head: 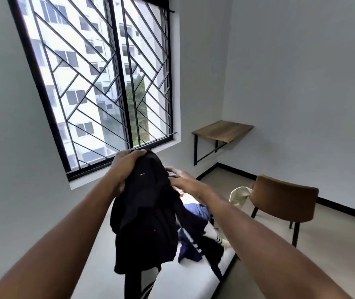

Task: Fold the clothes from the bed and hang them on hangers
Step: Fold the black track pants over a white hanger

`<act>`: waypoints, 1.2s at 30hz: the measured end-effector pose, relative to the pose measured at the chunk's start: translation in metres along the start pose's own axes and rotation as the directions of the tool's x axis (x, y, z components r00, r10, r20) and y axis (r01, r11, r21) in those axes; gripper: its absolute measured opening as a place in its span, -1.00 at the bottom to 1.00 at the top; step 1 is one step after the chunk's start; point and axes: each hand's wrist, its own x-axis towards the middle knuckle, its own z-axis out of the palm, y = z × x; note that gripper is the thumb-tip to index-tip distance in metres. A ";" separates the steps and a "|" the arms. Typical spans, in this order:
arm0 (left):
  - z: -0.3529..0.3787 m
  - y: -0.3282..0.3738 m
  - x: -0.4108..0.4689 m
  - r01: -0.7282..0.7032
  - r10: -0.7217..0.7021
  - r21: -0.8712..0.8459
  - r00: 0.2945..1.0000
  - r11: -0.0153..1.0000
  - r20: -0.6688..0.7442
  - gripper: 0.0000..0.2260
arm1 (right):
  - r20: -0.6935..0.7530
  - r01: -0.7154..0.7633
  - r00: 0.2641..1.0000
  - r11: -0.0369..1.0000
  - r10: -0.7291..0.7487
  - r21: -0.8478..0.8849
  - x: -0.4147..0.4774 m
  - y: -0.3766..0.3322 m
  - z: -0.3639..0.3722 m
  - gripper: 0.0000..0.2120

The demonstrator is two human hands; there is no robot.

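Head view: grips black garment point(148, 212) at its bunched top with left hand point(127, 167), lifted above bed point(172, 281); lays right hand point(183, 178) flat-fingered against its edge. Hangs limp, soft, light; probably best pinched at shoulder seams.

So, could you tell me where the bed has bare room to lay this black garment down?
The mattress is bare at its near end, below the clothes pile, and in a strip along its left edge. The middle is crowded with blue and black clothes. The wall shelf looks bare.
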 end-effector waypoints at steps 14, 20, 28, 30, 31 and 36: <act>-0.169 -0.005 -0.056 -0.025 -0.011 0.105 0.944 0.994 0.331 -0.72 | -0.318 0.156 0.947 0.932 -0.047 0.327 -0.021 -0.090 0.149 -0.91; -0.210 -0.022 -0.060 -0.160 0.052 0.435 0.967 0.886 0.249 -0.76 | -0.320 0.183 0.944 0.935 -0.080 0.305 -0.026 -0.097 0.185 -0.97; -0.210 -0.001 -0.084 -0.181 0.138 0.175 0.963 0.968 0.232 -0.61 | -0.354 0.259 0.931 0.851 -0.093 0.458 -0.026 -0.098 0.177 -0.82; -0.218 -0.001 -0.090 -0.093 0.033 0.129 0.915 0.987 0.402 -0.69 | -0.362 0.274 0.929 0.798 -0.076 0.537 -0.028 -0.104 0.172 -0.75; -0.222 -0.002 -0.092 -0.045 -0.043 0.167 0.870 0.985 0.491 -0.68 | -0.356 0.267 0.933 0.773 -0.058 0.575 -0.029 -0.106 0.170 -0.72; -0.225 -0.043 -0.091 -0.082 -0.236 0.571 0.855 0.817 0.461 -0.75 | -0.346 0.277 0.937 0.699 -0.046 0.660 -0.030 -0.113 0.143 -0.78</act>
